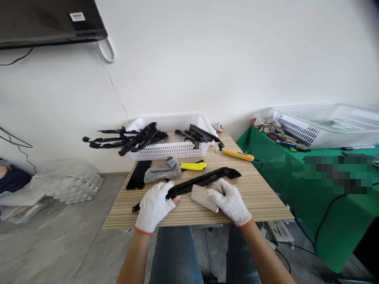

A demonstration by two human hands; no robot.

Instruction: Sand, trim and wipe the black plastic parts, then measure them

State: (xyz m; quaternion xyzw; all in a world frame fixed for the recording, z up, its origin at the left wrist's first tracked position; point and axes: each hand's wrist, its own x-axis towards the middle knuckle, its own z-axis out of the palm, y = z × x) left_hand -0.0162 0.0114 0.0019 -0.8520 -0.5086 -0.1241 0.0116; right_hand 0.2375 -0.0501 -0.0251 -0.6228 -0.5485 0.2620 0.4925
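Observation:
Both my hands wear white knit gloves with orange cuffs. My left hand (154, 207) grips the near end of a long black plastic part (204, 179) that lies slanted across the striped wooden table (260, 197). My right hand (231, 201) holds a pale flat block (203, 197) pressed against the middle of that part. Just behind the part lie a grey glove (162, 170), a yellow utility knife (193, 166) and a black flat piece (138, 174).
A white mesh basket (174, 148) at the table's back holds several black plastic parts, some sticking out to the left. A yellow-handled tool (237, 154) lies by it. To the right, a green-covered table (296, 173) carries another white basket (325, 126) and pens.

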